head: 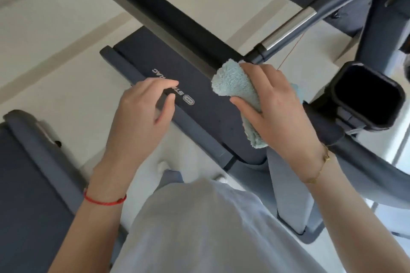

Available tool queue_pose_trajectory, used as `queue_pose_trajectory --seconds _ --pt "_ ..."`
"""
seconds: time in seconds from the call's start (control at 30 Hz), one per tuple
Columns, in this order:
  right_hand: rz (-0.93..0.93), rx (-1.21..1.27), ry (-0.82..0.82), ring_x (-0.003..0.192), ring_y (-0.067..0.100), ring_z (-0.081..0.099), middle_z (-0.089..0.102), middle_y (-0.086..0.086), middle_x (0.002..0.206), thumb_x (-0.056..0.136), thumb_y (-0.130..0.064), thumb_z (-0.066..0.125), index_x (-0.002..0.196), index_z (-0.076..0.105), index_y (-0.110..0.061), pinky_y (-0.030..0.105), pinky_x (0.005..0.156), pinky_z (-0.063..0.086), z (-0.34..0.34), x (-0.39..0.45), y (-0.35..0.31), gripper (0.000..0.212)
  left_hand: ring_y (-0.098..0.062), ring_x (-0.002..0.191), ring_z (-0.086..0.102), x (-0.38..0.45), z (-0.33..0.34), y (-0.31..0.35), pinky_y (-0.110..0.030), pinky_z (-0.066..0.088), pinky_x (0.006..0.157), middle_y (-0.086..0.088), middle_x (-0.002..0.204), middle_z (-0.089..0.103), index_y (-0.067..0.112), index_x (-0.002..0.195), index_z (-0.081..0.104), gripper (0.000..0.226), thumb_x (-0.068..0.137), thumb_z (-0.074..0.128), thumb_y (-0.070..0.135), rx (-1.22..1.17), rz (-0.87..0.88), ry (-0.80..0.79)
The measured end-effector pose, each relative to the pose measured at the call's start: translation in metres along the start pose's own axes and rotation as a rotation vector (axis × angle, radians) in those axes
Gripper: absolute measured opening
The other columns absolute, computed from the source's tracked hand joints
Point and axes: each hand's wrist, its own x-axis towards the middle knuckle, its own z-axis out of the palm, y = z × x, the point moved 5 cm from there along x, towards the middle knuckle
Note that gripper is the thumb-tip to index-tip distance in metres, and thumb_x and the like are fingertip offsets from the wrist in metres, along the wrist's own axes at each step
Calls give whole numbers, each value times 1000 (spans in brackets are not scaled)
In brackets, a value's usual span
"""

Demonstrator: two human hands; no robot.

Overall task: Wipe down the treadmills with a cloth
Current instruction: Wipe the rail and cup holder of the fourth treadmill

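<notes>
1. The treadmill [199,86] fills the middle of the view, seen from above; its dark belt carries a white logo, and a grey side rail [195,131] runs along the belt's near edge.
2. A black padded handrail [159,13] slants across above the belt, from the upper left down toward the middle.
3. The cloth [237,88], pale blue-green and fluffy, lies bunched at the lower end of that handrail, draped over it and hanging down past the belt.
4. The right hand [279,106] grips the cloth, fingers curled over the top and thumb pressed on the cloth's near side; a thin gold bracelet [325,158] circles its wrist.
5. The left hand [144,113] hovers over the treadmill's side rail to the left of the cloth, fingers loosely bent, holding nothing; whether the fingertips touch the rail cannot be told. A red cord [104,199] circles its wrist.
6. A black cup holder [366,95] sits to the right of the cloth, on the treadmill's console arm.
7. A silver bar [288,31] angles up beyond the handrail.
8. A second treadmill [28,173] lies to the left of the first, on the pale floor [55,40].
</notes>
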Motion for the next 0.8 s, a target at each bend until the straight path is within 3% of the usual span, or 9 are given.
queue_pose_trajectory --seconds 0.13,0.23,0.37,0.47,0.6,0.8 --pt "-68 110 -92 108 22 52 54 3 124 94 -30 61 136 47 -15 35 94 46 37 20 -38 46 -24 105 63 -20 -22 -47 -45 48 94 -2 116 67 11 121 65 29 99 47 20 17 -105 34" --pt "-95 156 -189 109 21 53 53 2 127 94 -32 60 137 46 -17 34 94 46 76 38 -68 47 -20 104 63 -32 -41 -89 -41 48 95 -1 116 68 11 121 65 28 100 48 19 25 -167 56" --pt "-104 169 -243 108 19 52 54 0 124 94 -35 59 137 47 -18 20 91 36 120 67 -110 48 -21 103 63 -43 -72 -147 -42 48 95 -2 116 68 10 121 65 28 100 48 19 56 -236 68" --pt "-133 185 -273 107 18 52 54 -1 122 94 -35 59 136 47 -20 26 92 41 149 89 -144 47 -21 103 64 -49 -94 -191 -40 48 96 -2 116 68 9 122 65 29 100 48 19 81 -279 83" --pt "-199 207 -299 107 19 53 55 -1 122 93 -33 61 136 48 -19 27 92 43 186 119 -188 47 -19 105 63 -56 -123 -241 -22 39 98 -1 118 68 10 122 65 28 100 49 18 118 -351 94" --pt "-228 231 -355 108 22 53 55 2 122 93 -33 62 135 48 -17 31 92 44 230 161 -235 47 -17 108 59 -59 -155 -299 -22 36 98 0 119 68 11 123 65 28 100 50 16 118 -445 113"
